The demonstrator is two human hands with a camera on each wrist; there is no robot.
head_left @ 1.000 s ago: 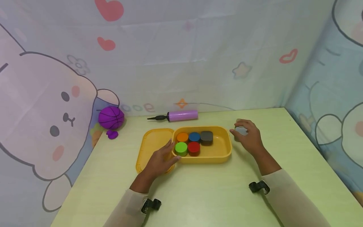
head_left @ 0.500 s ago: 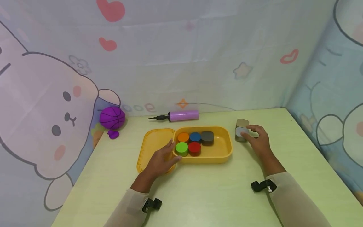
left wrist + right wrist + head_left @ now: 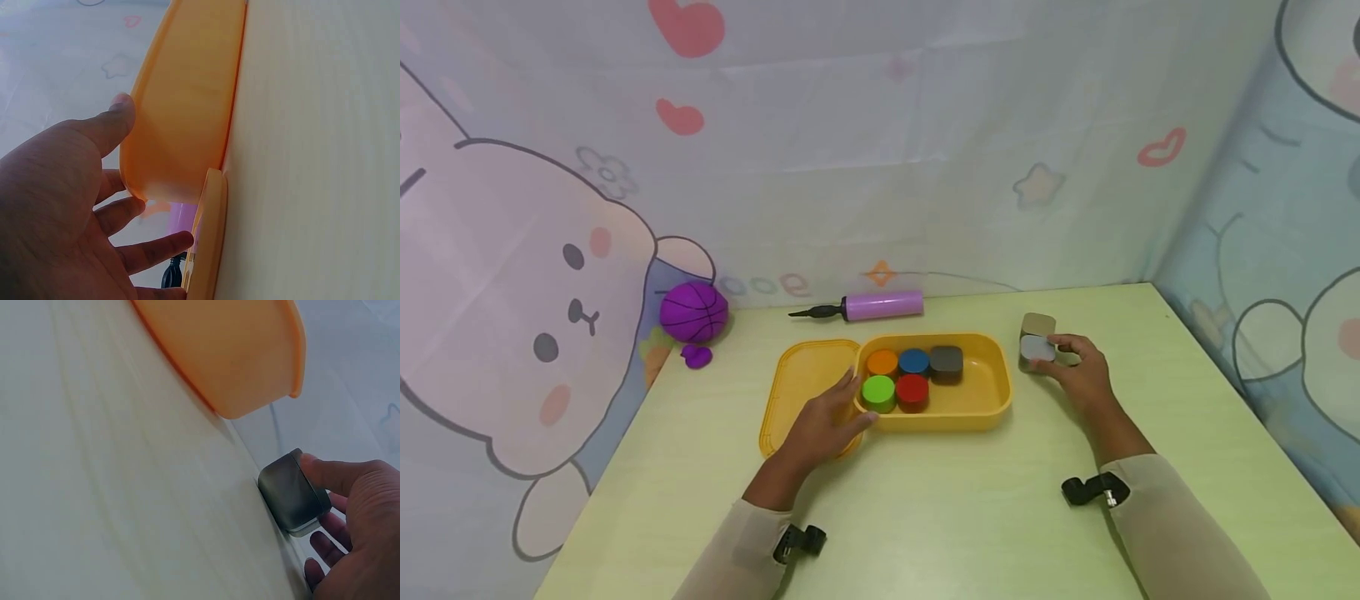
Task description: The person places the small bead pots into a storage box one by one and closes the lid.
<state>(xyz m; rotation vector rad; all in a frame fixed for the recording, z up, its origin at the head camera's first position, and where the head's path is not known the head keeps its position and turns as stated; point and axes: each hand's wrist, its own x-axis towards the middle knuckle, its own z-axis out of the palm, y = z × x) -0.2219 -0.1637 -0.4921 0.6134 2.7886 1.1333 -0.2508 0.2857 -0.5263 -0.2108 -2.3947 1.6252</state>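
Note:
My right hand [image 3: 1081,373] pinches a small grey rounded-square container [image 3: 1037,349] between thumb and fingers, right of the yellow box [image 3: 955,423]. The right wrist view shows the container standing on the table, a seam near its top. Directly behind it is a tan container [image 3: 1039,323] of like shape. My left hand [image 3: 817,425] touches the left end of the box, fingers spread and fairly straight, thumb at its rim. In the box sit orange [image 3: 882,363], blue [image 3: 914,362], green [image 3: 878,392] and red [image 3: 913,392] round pieces, plus a dark grey square one [image 3: 947,364].
The yellow lid [image 3: 797,387] lies left of the box, partly under my left hand. A purple hand pump [image 3: 880,306] lies behind the box. At the far left are a purple ball [image 3: 694,312] and a small purple duck [image 3: 697,357]. Printed cloth hangs behind the table [image 3: 940,517].
My right hand has come away from the tan container, shifted right and nearer, and now pinches the grey container. My left hand has stayed at the box.

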